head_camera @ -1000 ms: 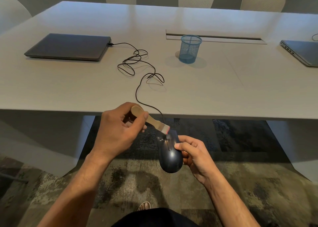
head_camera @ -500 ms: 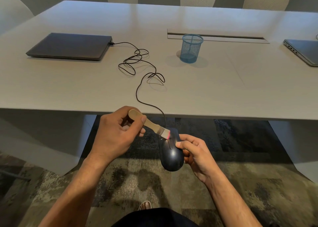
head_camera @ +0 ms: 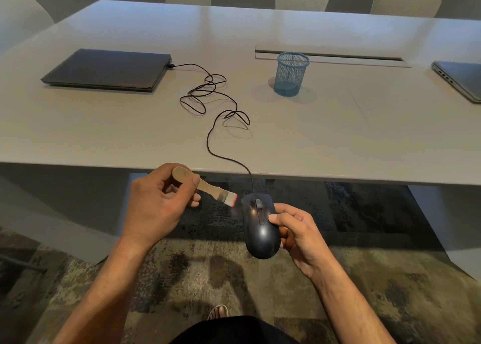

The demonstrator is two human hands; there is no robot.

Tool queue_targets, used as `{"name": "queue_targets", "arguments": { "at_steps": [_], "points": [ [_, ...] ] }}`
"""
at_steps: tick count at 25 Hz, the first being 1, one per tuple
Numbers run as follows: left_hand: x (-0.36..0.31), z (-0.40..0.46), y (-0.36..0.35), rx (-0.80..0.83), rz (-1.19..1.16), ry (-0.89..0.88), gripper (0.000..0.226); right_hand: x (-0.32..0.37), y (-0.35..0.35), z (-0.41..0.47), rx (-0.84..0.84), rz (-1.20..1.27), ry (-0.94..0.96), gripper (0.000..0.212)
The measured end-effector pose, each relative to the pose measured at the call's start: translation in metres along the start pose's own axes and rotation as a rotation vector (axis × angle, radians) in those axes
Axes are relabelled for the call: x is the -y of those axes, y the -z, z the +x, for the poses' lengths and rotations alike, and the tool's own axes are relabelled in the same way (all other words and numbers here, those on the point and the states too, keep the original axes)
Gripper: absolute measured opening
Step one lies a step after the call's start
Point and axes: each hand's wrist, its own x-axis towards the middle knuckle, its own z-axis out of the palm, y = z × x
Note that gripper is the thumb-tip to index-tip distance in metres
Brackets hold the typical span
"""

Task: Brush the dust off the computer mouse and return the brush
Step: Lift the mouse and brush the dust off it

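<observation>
A dark wired computer mouse hangs in the air below the table's front edge, held from its right side by my right hand. Its black cable runs up over the table edge in loose loops to a shut dark laptop. My left hand grips the wooden handle of a small flat brush. The pale, pink-tipped bristles sit just left of the mouse's front left corner, close to it; whether they touch I cannot tell.
A blue mesh pen cup stands on the grey table behind the mouse cable. A second shut laptop lies at the right edge. White chairs line the far side. Patterned carpet and my foot lie below.
The brush tip has swept off the top front of the mouse to its left side. Both hands stay in nearly the same place.
</observation>
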Motion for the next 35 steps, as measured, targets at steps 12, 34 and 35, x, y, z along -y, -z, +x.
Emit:
{"name": "queue_targets", "arguments": {
  "at_steps": [12, 34, 35],
  "points": [
    [-0.002, 0.008, -0.009, 0.044, -0.120, -0.055, 0.014, 0.001, 0.000, 0.001, -0.008, -0.016, -0.002, 0.032],
    [0.023, 0.007, -0.012, 0.145, -0.264, 0.005, 0.011, 0.002, 0.004, 0.006, -0.046, 0.016, 0.006, 0.033],
    [0.023, 0.006, -0.009, 0.175, -0.278, 0.005, 0.012, 0.003, 0.004, 0.006, -0.052, 0.019, 0.004, 0.033]
  ]
}}
